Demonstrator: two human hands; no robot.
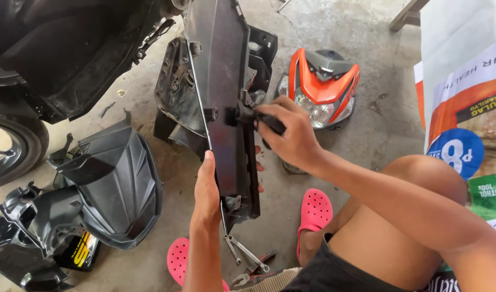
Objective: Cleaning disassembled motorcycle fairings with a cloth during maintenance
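The left hand (pixel 207 186) grips the lower edge of a long black plastic panel (pixel 226 97), holding it upright. Just above, the right hand (pixel 291 135) is closed around a black-handled screwdriver (pixel 259 118) pressed against the panel's middle.

A stained concrete floor (pixel 367 108) is carrying everything. An orange headlight cover (pixel 321 86) is lying toward its far side, a grey fairing (pixel 115 189) is resting at the left, pliers (pixel 253 265) are lying near the pink sandals (pixel 315 213) at the near edge.
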